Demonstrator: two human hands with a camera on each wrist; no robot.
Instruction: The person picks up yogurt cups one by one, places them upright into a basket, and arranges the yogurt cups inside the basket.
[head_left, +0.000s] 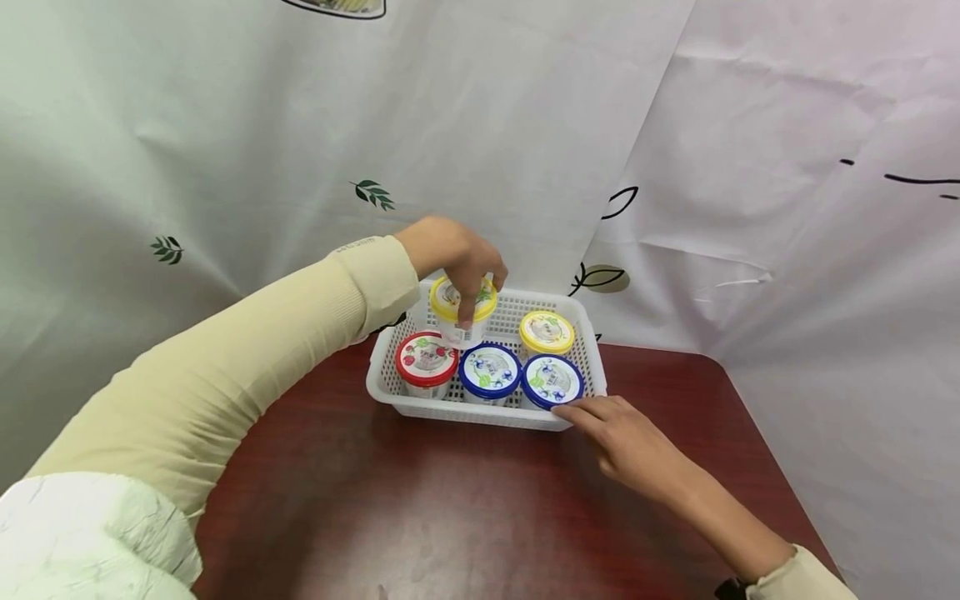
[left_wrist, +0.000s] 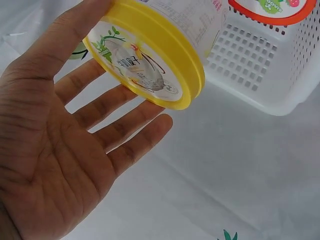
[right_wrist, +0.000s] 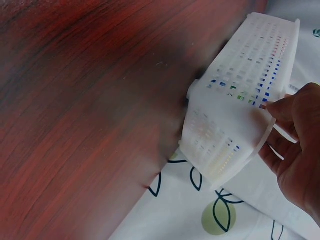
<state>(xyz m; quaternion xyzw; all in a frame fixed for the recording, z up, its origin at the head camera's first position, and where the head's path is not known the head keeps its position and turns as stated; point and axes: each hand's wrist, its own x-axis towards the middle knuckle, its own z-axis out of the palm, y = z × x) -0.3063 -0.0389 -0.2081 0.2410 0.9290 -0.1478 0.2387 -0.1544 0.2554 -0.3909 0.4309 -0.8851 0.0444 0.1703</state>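
My left hand point(head_left: 468, 262) pinches a clear tub with a yellow lid point(left_wrist: 142, 62) between thumb and fingertips. That tub is raised above the back left of a white perforated plastic basket point(head_left: 480, 414), and its lid is tilted in the left wrist view. At the basket's near right corner, my right hand point(head_left: 626, 437) grips the rim, the thumb outside and the fingers over the edge. Inside the basket, a red-lidded tub point(head_left: 427, 360) stands front left. Two blue-lidded tubs, one in the middle point(head_left: 490, 371) and one at right point(head_left: 552, 382), stand beside it. Behind the right one is another yellow-lidded tub point(head_left: 547, 332).
The basket rests on a dark red wooden table point(head_left: 465, 508), near its back edge. A white cloth with leaf prints point(head_left: 525, 125) hangs directly behind. The table's right edge lies beyond my right hand.
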